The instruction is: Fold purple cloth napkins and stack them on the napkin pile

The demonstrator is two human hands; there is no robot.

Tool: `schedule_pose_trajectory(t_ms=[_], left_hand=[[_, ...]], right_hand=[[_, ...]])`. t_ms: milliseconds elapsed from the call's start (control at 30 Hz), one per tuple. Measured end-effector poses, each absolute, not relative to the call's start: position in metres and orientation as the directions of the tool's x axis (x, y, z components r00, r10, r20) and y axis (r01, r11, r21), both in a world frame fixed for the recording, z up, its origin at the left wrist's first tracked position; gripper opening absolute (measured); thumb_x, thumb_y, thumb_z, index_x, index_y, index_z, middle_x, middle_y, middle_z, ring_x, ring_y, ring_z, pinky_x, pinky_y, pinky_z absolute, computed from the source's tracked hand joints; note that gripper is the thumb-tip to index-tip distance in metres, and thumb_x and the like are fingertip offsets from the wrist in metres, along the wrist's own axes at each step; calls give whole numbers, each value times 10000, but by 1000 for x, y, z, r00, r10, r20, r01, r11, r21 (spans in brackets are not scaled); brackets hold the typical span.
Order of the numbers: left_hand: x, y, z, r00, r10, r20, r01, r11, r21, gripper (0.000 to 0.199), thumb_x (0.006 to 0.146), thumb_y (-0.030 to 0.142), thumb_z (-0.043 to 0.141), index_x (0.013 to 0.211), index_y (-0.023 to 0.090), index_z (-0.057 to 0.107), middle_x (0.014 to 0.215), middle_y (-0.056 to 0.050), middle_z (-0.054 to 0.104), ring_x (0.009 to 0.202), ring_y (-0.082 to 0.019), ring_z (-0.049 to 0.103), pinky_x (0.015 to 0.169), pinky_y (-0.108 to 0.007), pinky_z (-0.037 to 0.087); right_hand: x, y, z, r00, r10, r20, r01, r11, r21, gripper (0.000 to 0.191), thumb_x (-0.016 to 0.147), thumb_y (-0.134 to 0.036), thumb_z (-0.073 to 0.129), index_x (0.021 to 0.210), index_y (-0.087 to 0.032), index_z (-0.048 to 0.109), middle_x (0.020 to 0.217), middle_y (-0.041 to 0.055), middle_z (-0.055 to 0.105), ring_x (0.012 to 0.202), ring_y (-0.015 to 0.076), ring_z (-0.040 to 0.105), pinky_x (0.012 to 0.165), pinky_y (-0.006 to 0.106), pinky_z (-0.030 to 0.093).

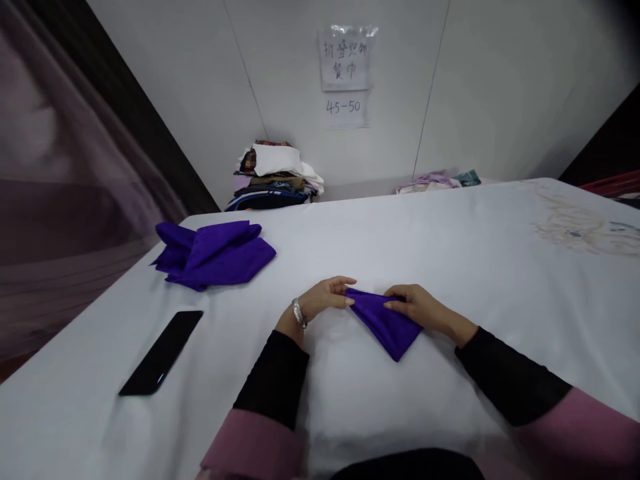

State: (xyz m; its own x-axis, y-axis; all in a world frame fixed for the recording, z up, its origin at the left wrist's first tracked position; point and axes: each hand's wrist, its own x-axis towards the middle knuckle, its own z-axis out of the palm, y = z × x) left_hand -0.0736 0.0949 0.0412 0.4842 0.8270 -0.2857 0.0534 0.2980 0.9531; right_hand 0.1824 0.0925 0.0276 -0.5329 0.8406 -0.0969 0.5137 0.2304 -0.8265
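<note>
A purple cloth napkin (387, 327), folded into a triangle, is held between both hands over the white-covered table. My left hand (327, 297), with a silver bracelet at the wrist, pinches its narrow left corner between thumb and fingers. On the other side, my right hand (417, 307) grips the upper right edge, the thumb lying on top of the fabric. One point of the triangle hangs toward me. Whether the cloth touches the table I cannot tell. Farther left lies a loose heap of purple cloth (220, 253), apart from both hands.
A black phone-like slab (163, 353) lies on the white tablecloth (280, 260) at the left. Stacked folded fabrics (275, 175) stand beyond the far edge, with more cloth (435, 181) to the right. Handwritten signs (345, 77) hang on the wall.
</note>
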Motion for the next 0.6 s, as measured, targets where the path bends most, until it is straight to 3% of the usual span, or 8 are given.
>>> schedule_pose_trajectory(t_ms=[300, 400, 600], left_hand=[[-55, 94, 35, 322, 916, -239, -137, 295, 946, 678, 604, 236, 791, 1200, 201, 470, 974, -59, 605, 844, -169, 606, 804, -390, 480], [-52, 93, 37, 222, 928, -299, -66, 321, 945, 561, 631, 330, 774, 1101, 173, 510, 970, -88, 623, 829, -187, 623, 733, -376, 505], [-39, 90, 37, 192, 906, -377, -3, 384, 923, 399, 632, 418, 754, 836, 149, 539, 782, -55, 666, 717, -174, 645, 684, -336, 508]], right_hand=[[186, 96, 21, -451, 889, -73, 447, 154, -881, 237, 805, -409, 528, 857, -201, 630, 753, 13, 626, 646, 149, 542, 561, 262, 415], [186, 97, 21, -401, 915, -48, 460, 156, -874, 249, 806, -420, 522, 860, -202, 630, 759, 18, 631, 654, 157, 546, 565, 268, 421], [187, 98, 22, -410, 912, -6, 466, 203, -861, 230, 813, -406, 519, 848, -206, 627, 767, 9, 633, 665, 152, 542, 583, 263, 413]])
